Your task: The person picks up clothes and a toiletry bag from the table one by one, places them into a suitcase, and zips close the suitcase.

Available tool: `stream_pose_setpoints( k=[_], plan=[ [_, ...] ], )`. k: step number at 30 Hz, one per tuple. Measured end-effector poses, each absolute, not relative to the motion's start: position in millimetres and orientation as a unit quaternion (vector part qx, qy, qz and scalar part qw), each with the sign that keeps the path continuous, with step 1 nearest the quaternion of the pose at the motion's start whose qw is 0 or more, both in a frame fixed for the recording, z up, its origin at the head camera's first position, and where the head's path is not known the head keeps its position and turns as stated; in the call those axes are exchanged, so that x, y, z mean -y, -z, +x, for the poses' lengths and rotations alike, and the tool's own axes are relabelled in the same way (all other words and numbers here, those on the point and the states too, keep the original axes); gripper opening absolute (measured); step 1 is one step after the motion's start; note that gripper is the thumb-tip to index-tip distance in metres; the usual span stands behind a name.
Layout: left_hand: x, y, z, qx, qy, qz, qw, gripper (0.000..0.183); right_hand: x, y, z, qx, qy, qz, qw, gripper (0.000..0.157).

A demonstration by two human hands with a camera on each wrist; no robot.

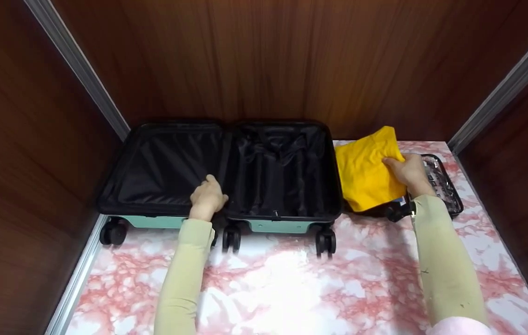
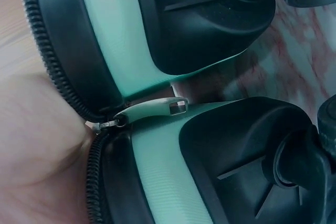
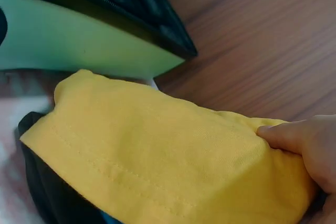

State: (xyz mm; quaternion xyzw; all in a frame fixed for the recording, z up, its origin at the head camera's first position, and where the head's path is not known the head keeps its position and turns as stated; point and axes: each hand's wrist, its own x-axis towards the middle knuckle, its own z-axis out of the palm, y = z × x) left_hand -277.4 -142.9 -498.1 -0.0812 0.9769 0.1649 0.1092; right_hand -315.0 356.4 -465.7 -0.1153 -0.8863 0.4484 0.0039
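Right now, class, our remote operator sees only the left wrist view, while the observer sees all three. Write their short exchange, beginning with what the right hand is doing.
Operator: What is the right hand doing?
Observer: Its fingers pinch a yellow cloth.
Operator: Where is that cloth, relative to the suitcase?
Observer: In the head view, just to the right of it.

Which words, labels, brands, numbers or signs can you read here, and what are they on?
No readable text in any view.
Marks on the dark-edged case beside the right hand: too small and blurred to tell whether they're lettering.
Suitcase, yellow cloth: no text visible.
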Motion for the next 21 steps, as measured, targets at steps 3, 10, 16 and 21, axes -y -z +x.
stream_pose_setpoints(
  k=[3,10,16,21],
  plan=[
    [142.9,497.6,-276.6,-0.977,-0.163,-0.08,0.113,0.073,-355.2,460.6,-315.1,0.884,-0.454,-0.114,0.012,0.052],
    [143.4,498.6,-279.0,-0.976,-0.164,-0.08,0.12,0.076,-354.2,448.9,-318.7,0.88,-0.462,-0.096,0.053,0.046],
    [143.9,498.3,-280.3,-0.976,-0.16,-0.08,0.122,0.073,-353.4,443.9,-321.6,0.885,-0.454,-0.099,0.046,0.049],
    [144.7,496.8,-279.8,-0.976,-0.16,-0.072,0.131,0.074,-351.9,440.7,-320.6,0.884,-0.455,-0.102,0.036,0.055]
  ],
)
